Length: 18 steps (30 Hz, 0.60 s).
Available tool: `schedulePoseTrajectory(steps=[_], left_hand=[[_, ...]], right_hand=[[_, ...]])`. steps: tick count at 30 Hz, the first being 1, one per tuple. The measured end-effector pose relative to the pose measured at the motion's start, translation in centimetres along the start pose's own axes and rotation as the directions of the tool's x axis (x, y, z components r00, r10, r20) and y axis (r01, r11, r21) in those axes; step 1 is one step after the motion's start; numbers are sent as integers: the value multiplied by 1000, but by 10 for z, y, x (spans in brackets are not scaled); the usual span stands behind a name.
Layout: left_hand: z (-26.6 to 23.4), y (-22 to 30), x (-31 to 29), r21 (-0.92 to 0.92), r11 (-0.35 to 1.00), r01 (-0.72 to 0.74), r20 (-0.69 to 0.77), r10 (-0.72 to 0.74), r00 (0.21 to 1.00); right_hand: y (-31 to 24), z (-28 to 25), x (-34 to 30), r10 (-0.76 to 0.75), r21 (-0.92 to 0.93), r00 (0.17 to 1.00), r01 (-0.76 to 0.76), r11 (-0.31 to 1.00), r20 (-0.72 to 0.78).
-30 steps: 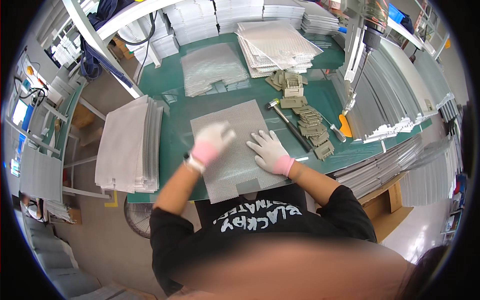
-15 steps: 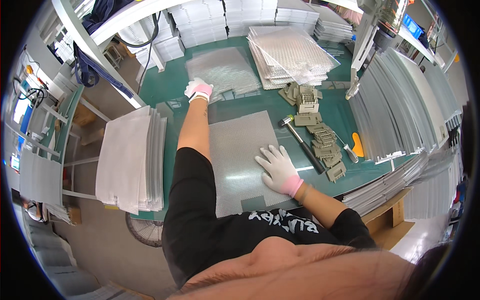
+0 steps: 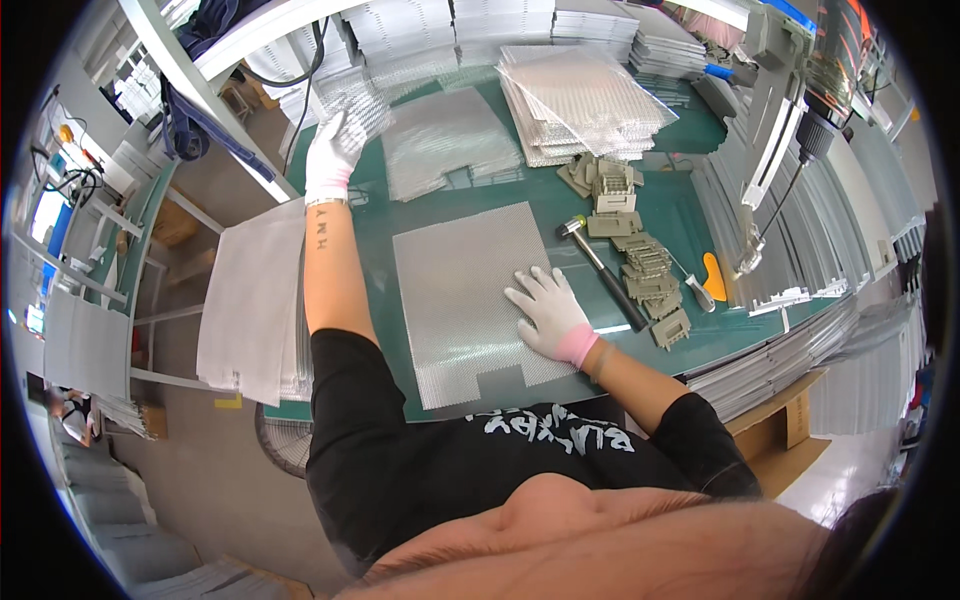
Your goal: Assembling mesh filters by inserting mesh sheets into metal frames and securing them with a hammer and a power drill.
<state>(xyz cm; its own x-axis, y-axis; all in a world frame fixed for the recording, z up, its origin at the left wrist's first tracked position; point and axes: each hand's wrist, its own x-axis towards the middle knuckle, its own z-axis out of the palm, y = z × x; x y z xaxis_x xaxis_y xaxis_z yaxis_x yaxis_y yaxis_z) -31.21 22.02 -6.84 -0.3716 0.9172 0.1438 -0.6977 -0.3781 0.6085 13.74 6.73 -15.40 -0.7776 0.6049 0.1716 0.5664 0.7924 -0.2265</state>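
Observation:
My left hand (image 3: 336, 152), in a white glove with a pink cuff, is stretched out to the far left. Its fingers are closed on the edge of a clear textured plastic sheet (image 3: 362, 102), raised above the table. Just right of that hand lies a stack of similar clear sheets (image 3: 445, 140). Directly in front of me, a grey fine-mesh sheet (image 3: 460, 290) with a notch in its near edge lies flat. My right hand (image 3: 550, 315), gloved too, rests on its right part with fingers spread.
Right of the mesh sheet lie a hammer (image 3: 605, 275), grey-green plastic parts (image 3: 650, 275), a screwdriver (image 3: 692, 284) and an orange piece (image 3: 713, 276). A tall stack of clear sheets (image 3: 580, 105) stands behind. A power screwdriver (image 3: 815, 135) hangs at right; white sheets (image 3: 250, 300) sit at left.
My left hand has moved left and farther away, lifting a clear sheet off the stack. My right hand stays flat on the mesh sheet.

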Motion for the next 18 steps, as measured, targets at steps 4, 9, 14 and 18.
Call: schedulePoseTrajectory(steps=[4,9,14,18], left_hand=[[16,14,-112,211,963,-167,186,128,974],[75,-2,-313,515,856,-42,-93,105,990],[49,-45,-398,847,529,63,-129,90,987],[33,-67,-402,991,-129,33,-6,205,979]], right_hand=[[8,-3,-4,-19,100,993,31,995,-115],[36,9,-27,403,992,906,119,41,-126],[-16,-57,-56,463,981,886,-104,165,16],[-23,-40,-62,434,638,895,-276,719,-102]])
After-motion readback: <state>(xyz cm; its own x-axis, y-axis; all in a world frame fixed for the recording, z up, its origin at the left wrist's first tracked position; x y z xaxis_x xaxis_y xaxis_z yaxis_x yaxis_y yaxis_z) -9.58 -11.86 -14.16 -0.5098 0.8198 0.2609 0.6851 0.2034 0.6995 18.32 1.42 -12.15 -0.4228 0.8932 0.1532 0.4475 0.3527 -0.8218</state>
